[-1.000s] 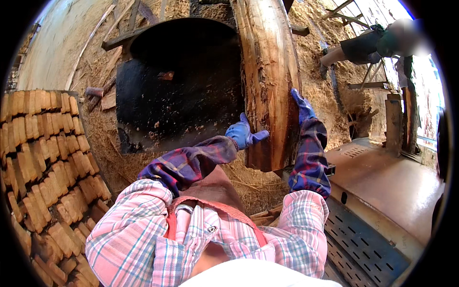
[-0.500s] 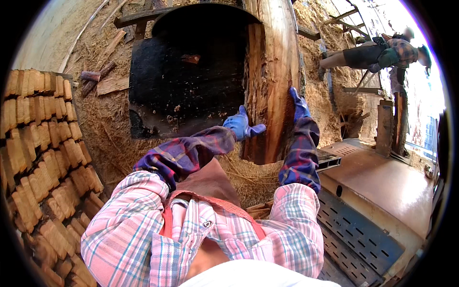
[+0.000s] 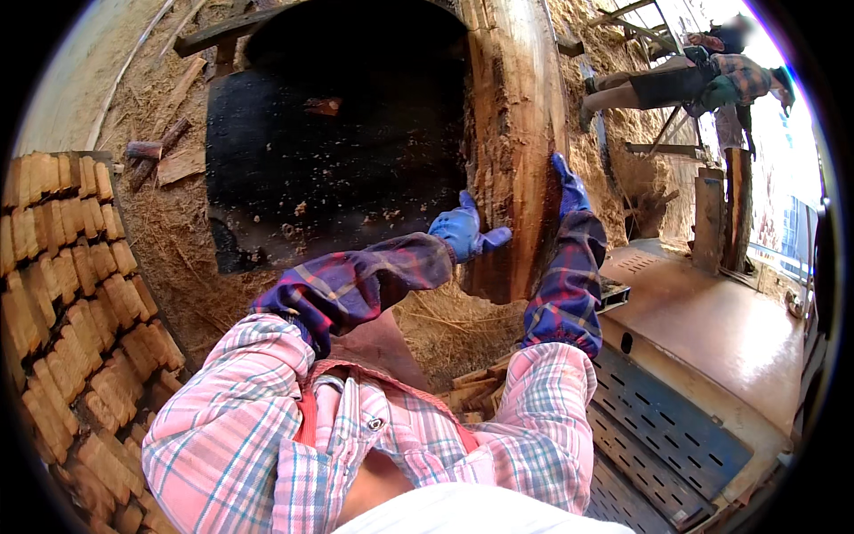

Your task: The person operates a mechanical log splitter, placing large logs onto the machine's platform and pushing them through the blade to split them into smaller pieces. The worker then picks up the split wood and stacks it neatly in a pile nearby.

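Observation:
A long, debarked log point(image 3: 516, 116) with a rough, brown, streaked face runs away from me beside a large black sheet point(image 3: 338, 160). My left hand point(image 3: 467, 230), in a blue glove, rests at the log's near left edge. Its thumb points right over the wood, apart from a raised finger; the other fingers are partly hidden. Against the log's right side lies my right hand point(image 3: 570, 187), also blue-gloved, its fingers stretched out along the wood. Between the two hands is the log's near end.
Stacked split wooden pieces point(image 3: 71, 294) stand at the left. A metal machine housing point(image 3: 712, 311) with a slotted panel is at the right. Two people are at the far right, one a standing co-worker point(image 3: 658, 93) in shorts. Shavings point(image 3: 169, 222) and wood scraps cover the ground.
The log seems to have turned between my hands: a broader rough face shows on top. Both hands stay against it. The black sheet sits further left in the picture, and the second person shows more.

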Motion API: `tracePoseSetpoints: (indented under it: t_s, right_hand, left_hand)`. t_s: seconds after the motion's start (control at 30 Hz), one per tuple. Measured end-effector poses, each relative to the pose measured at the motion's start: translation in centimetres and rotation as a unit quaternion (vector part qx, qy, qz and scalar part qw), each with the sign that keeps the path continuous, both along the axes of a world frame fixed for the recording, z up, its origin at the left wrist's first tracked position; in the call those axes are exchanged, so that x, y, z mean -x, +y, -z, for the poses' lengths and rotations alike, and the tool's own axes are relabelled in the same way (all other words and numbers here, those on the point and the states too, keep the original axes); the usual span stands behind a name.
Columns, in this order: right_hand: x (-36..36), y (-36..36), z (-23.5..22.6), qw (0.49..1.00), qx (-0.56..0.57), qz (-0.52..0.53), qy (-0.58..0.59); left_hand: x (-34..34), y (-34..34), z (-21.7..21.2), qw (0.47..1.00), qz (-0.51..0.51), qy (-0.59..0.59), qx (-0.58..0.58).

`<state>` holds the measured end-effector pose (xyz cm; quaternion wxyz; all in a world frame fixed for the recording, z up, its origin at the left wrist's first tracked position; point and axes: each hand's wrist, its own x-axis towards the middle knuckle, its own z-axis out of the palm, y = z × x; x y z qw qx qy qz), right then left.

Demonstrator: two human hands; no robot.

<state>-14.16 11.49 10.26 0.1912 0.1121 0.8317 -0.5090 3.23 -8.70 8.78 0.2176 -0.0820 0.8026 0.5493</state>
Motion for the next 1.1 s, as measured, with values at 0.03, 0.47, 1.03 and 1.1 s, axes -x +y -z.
tracePoseSetpoints:
  t_s: [0.03, 0.47, 1.03, 1.1]
  right_hand:
    - [0.8, 0.6, -0.5, 0.998, 0.035, 0.026, -0.046]
    - [1.0, 1.4, -0.7, 0.996, -0.064, -0.049, -0.031]
    - [-5.5, -7.1, 1.0, 0.997, 0.007, -0.038, 0.068]
    - [-5.8, -7.5, 0.5, 0.995, -0.074, -0.063, 0.030]
  left_hand:
    - [0.7, 0.5, 0.4, 1.000, 0.014, -0.010, -0.001]
    - [5.0, 2.4, 0.0, 0.860, 0.140, 0.477, 0.114]
    - [-1.2, -5.6, 0.3, 0.865, 0.123, 0.471, 0.123]
    - [-1.7, -5.6, 0.4, 0.868, 0.121, 0.466, 0.121]
